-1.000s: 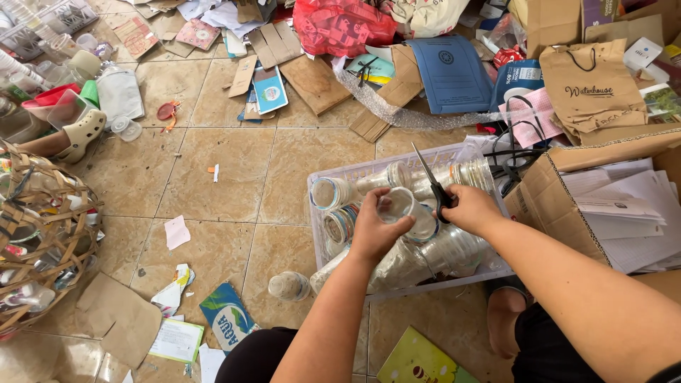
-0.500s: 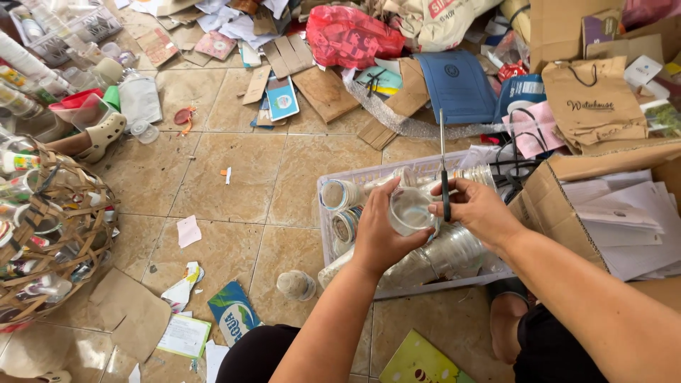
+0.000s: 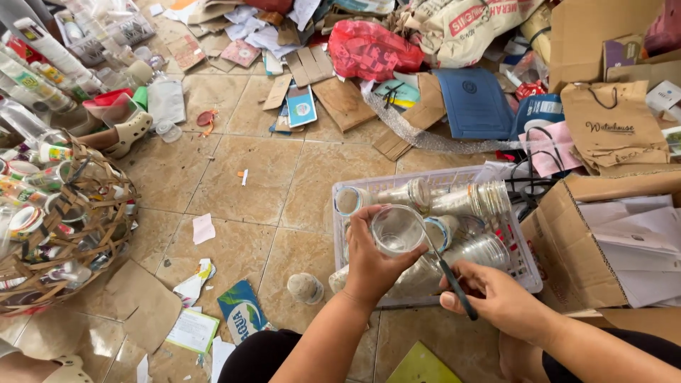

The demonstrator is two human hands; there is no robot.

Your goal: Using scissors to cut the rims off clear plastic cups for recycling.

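Observation:
My left hand grips a clear plastic cup by its side, mouth tilted toward me, just above a clear plastic crate. My right hand holds a thin dark-handled blade or scissors, its tip reaching the cup's rim. The crate holds several stacked clear plastic cups lying on their sides. My arms come in from the bottom of the view.
A woven basket full of cups and bottles stands at left. An open cardboard box with white papers sits at right. Scattered paper, cardboard, a red bag and a brown paper bag litter the tiled floor. A small cup lies near the crate.
The cup in my left hand has come lower and closer to me. My right hand has dropped to the lower right, with the blade now angled up toward the cup's rim.

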